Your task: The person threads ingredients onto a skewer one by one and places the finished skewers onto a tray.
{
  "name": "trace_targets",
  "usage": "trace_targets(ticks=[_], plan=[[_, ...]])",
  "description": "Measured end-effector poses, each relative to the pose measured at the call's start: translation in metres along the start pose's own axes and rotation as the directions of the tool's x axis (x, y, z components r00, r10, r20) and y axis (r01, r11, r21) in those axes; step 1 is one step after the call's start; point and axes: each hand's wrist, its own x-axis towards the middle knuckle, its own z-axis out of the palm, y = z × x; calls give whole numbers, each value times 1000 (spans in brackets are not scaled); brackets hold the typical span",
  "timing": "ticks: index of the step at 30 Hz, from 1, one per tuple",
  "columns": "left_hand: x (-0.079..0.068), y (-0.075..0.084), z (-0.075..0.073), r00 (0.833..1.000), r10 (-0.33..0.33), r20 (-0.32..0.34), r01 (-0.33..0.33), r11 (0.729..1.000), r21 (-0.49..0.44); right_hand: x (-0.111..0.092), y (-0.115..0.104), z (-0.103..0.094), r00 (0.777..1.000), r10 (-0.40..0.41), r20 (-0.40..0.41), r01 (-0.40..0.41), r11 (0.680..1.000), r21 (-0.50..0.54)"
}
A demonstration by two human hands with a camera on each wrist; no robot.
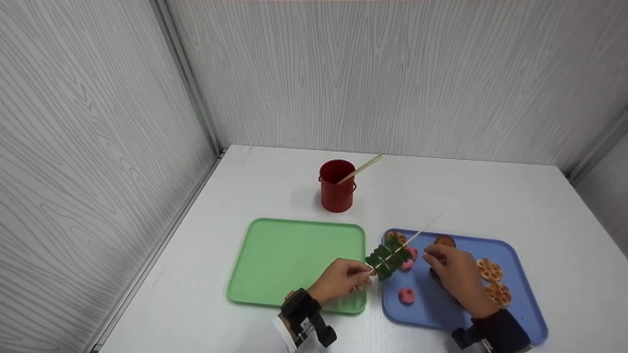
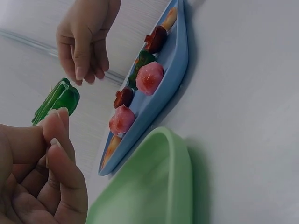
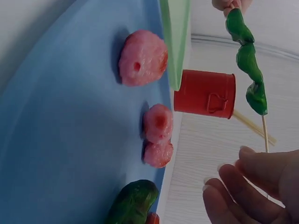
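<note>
My left hand [image 1: 343,279] pinches the near end of a thin wooden skewer [image 1: 418,234] above the gap between the trays. Threaded along it are green pepper pieces [image 1: 388,258], also seen in the right wrist view, where three green pepper pieces [image 3: 249,60] sit in a row below the left fingers. The skewer's far end is bare and points up and right. Over the blue tray [image 1: 427,311] hovers my right hand [image 1: 456,277], fingers loosely bent, with nothing between them. In the right wrist view its fingers [image 3: 243,196] lie close to the bare stick; touching is not visible.
On the blue tray lie pink balls [image 1: 406,295], brown mushroom-like pieces [image 1: 445,240] and lotus root slices [image 1: 489,269]; the right hand hides part of it. A green tray [image 1: 294,260] is at the left. Behind stands a red bucket [image 1: 336,197] with thin sticks [image 1: 365,166].
</note>
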Motion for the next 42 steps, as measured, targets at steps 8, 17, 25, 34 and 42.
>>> trace_targets(ticks=[8, 17, 25, 34, 42], plan=[[1, -3, 1, 1000, -4, -1, 4, 1000, 7, 1, 14, -3, 979, 42, 200, -14, 990, -139], [-1, -4, 2, 1000, 1, -2, -1, 1000, -27, 3, 28, -6, 940, 99, 325, -48, 986, -161], [-3, -2, 3, 1000, -15, 4, 15, 999, -42, 2, 30, -7, 926, 44, 375, 5, 992, -130], [0, -4, 4, 999, -32, -5, 32, 999, -17, 1, 27, -4, 933, -50, 356, 107, 984, -142], [1, -5, 4, 999, -30, -10, 30, 999, 15, 7, 24, -12, 963, 1, 268, 30, 993, -110]])
